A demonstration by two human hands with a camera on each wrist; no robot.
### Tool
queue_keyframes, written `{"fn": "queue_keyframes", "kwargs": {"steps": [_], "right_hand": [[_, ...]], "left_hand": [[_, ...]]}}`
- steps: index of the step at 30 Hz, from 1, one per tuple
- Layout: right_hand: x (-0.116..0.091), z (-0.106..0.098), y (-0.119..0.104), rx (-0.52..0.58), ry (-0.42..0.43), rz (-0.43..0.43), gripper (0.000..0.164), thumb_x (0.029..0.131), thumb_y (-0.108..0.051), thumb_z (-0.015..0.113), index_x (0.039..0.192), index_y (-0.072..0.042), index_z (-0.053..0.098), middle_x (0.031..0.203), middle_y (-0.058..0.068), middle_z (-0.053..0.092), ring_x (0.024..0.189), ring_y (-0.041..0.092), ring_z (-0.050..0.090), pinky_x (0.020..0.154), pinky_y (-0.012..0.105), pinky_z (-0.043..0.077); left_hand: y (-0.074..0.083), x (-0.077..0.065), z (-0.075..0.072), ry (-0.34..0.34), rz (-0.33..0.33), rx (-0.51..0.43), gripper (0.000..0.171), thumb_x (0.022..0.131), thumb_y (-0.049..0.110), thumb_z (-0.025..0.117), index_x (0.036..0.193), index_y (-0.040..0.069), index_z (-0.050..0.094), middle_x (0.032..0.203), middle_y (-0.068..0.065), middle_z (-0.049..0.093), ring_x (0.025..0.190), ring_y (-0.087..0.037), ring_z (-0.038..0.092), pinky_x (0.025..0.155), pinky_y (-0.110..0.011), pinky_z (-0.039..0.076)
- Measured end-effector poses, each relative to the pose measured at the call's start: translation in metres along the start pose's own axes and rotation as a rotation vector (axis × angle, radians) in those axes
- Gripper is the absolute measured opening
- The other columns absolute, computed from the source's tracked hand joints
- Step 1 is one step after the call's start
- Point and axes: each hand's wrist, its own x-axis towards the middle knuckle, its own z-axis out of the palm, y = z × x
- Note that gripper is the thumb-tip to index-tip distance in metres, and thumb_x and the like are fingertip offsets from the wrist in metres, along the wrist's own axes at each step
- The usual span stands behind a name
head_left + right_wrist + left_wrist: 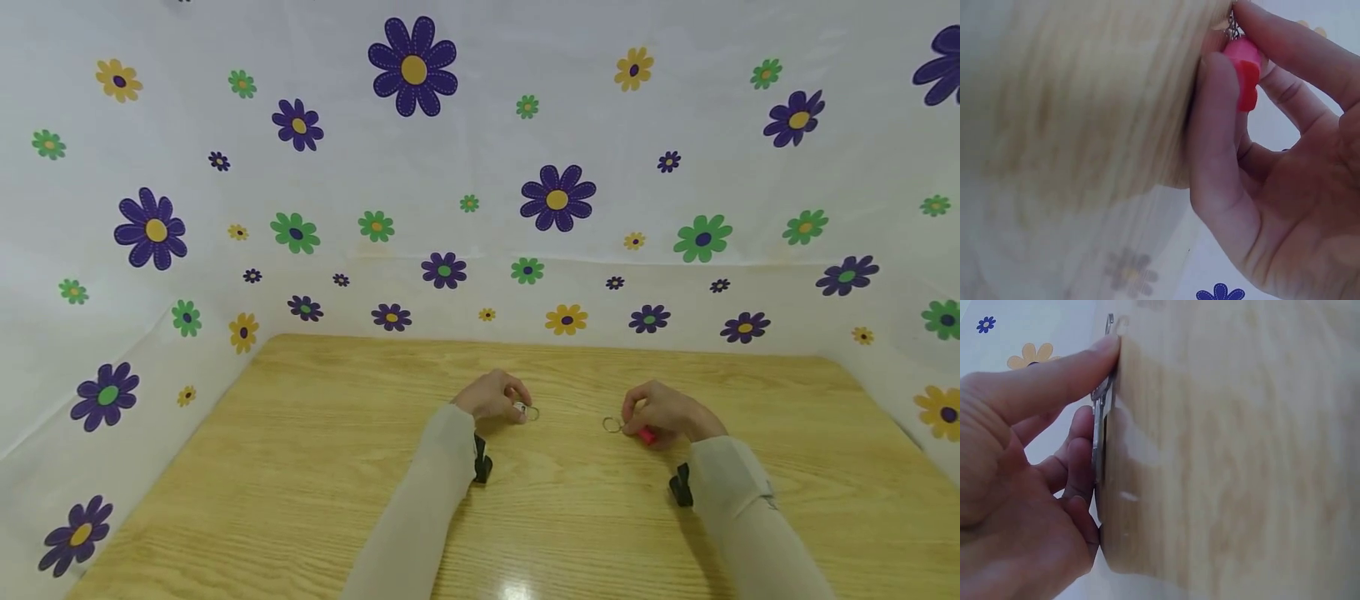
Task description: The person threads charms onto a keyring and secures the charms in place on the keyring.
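Near the middle of the table, my left hand (491, 396) pinches a flat silver metal keychain (1098, 431) between thumb and fingers. Its split ring (533, 413) pokes out to the right of the fingertips. The thumb covers part of the metal piece, so its full shape is hidden. Farther right, my right hand (663, 410) holds a keychain with a pink and red charm (1246, 69), low at the tabletop. A short chain (1232, 26) shows at the index fingertip, and this keychain's ring (612, 425) sticks out leftward. A gap of bare wood separates the two rings.
A light wooden table (315, 467) spreads beneath both hands. White cloth (480, 150) printed with purple, green and yellow flowers rises behind it and on both sides. Dark camera mounts (482, 460) sit at the wrists, beside pale sleeves (416, 508).
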Motion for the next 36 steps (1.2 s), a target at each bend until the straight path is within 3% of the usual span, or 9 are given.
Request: {"fn": "queue_keyframes", "kwargs": {"steps": [6, 11, 18, 26, 36], "right_hand": [[0.001, 0.002, -0.001, -0.010, 0.004, -0.021, 0.010, 0.088, 0.003, 0.071, 0.082, 0.000, 0.062, 0.068, 0.001, 0.051, 0.060, 0.014, 0.048, 0.052, 0.026, 0.046], [0.001, 0.002, -0.003, -0.067, 0.005, 0.011, 0.012, 0.089, 0.001, 0.070, 0.081, -0.002, 0.063, 0.071, 0.001, 0.051, 0.061, 0.014, 0.048, 0.053, 0.025, 0.047], [0.001, 0.003, -0.005, -0.089, 0.014, 0.045, 0.013, 0.089, 0.001, 0.069, 0.078, -0.002, 0.063, 0.067, 0.001, 0.052, 0.058, 0.012, 0.047, 0.054, 0.026, 0.051], [0.001, -0.003, -0.001, -0.111, 0.036, -0.009, 0.006, 0.086, 0.002, 0.066, 0.080, 0.002, 0.063, 0.069, 0.003, 0.054, 0.060, 0.012, 0.048, 0.054, 0.025, 0.045], [0.000, -0.014, 0.000, -0.006, -0.013, 0.028, 0.010, 0.090, -0.001, 0.064, 0.092, 0.007, 0.069, 0.071, 0.005, 0.059, 0.063, 0.015, 0.052, 0.060, 0.028, 0.053]], "left_hand": [[-0.004, 0.000, 0.001, 0.017, 0.027, 0.011, 0.013, 0.087, 0.005, 0.081, 0.097, 0.009, 0.074, 0.080, 0.000, 0.052, 0.077, -0.015, 0.045, 0.071, -0.030, 0.037], [-0.005, -0.002, 0.003, 0.042, 0.041, 0.023, 0.012, 0.087, 0.005, 0.081, 0.096, 0.009, 0.074, 0.081, 0.000, 0.055, 0.078, -0.015, 0.046, 0.071, -0.029, 0.039], [-0.006, -0.002, 0.002, 0.077, 0.046, -0.039, 0.014, 0.085, -0.002, 0.080, 0.097, 0.003, 0.074, 0.081, -0.001, 0.063, 0.076, -0.015, 0.051, 0.072, -0.027, 0.044], [-0.005, 0.001, 0.002, 0.077, 0.084, 0.040, 0.008, 0.088, 0.005, 0.080, 0.095, 0.006, 0.076, 0.090, 0.000, 0.066, 0.085, -0.015, 0.056, 0.080, -0.031, 0.048], [0.001, -0.003, -0.007, 0.078, 0.078, 0.077, 0.005, 0.091, 0.003, 0.076, 0.095, 0.001, 0.078, 0.107, -0.007, 0.072, 0.086, -0.015, 0.056, 0.079, -0.030, 0.047]]}}
